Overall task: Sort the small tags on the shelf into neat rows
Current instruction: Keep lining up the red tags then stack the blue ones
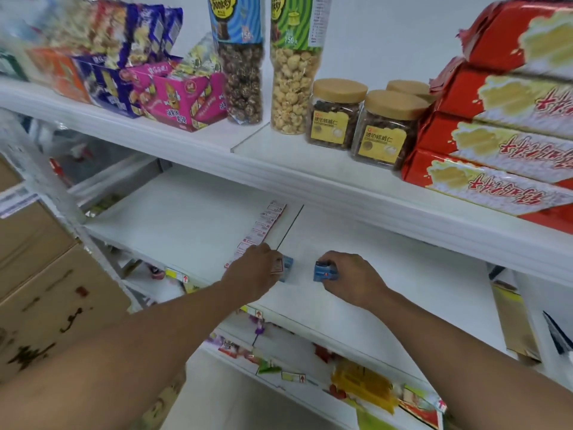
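The left hand [257, 271] covers the near end of a row of white tags [263, 229] that lies on the white shelf [186, 218], so how far that row runs under the palm cannot be seen. The printing on the tags is too small and blurred to read. The row runs from the hand away toward the back of the shelf, just left of a thin dark seam [290, 226] between two shelf boards. The fingers of the left hand are curled down and closed on a small light-blue pack [286, 268], which sticks out to the right of the knuckles; a white and red tag seems to be pressed against its near face, though blur makes this uncertain. Whether the pack rests on the shelf or is lifted off it cannot be told.

The right hand [347, 276] sits close by on the same shelf, right of the seam. Its thumb and fingers are pinched around a darker blue pack [322, 270], which shows at the left side of the hand; the rest of the pack is hidden under the fingers. The two packs are near each other but apart, with bare shelf between them.

Above, the upper shelf holds popcorn tubes [266, 76], two nut jars [362, 119], and red packets [502, 128] cut off at the right edge. The lower shelves are blurred.
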Available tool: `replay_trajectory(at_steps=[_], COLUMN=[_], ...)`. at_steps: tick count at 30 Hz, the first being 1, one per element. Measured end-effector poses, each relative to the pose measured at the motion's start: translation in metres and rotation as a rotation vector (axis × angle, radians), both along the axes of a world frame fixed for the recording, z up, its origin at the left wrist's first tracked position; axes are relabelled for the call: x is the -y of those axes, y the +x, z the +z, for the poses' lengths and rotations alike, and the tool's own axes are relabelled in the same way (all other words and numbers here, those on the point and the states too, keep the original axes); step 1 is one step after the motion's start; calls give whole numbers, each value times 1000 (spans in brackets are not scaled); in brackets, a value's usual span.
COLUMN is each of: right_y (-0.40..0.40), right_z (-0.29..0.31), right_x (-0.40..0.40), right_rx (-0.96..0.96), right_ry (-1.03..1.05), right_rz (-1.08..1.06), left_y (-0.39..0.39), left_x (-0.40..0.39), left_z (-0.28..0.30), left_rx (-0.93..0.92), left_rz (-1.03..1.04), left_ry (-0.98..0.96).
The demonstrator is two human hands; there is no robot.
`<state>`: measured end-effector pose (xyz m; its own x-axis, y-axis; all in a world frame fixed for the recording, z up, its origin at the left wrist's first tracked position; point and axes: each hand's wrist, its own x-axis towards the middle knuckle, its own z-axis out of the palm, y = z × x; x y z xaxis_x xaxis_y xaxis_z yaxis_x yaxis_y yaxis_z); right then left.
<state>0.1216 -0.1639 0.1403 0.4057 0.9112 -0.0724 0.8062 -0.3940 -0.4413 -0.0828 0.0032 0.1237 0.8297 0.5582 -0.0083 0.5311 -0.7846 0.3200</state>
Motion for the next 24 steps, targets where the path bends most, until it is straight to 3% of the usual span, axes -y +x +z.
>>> replay_trajectory(at_steps=[15, 24], right_y=[-67, -119], right_z=[-15, -13], right_x=[54, 41], right_rx=[-98, -58], right_ry=[-22, -51], right_rz=[263, 362], left_y=[-115, -178], left_x=[140, 149], left_z=[19, 16], left_rx=[-151, -142], left_rz=[279, 389], left_ry=[60, 31])
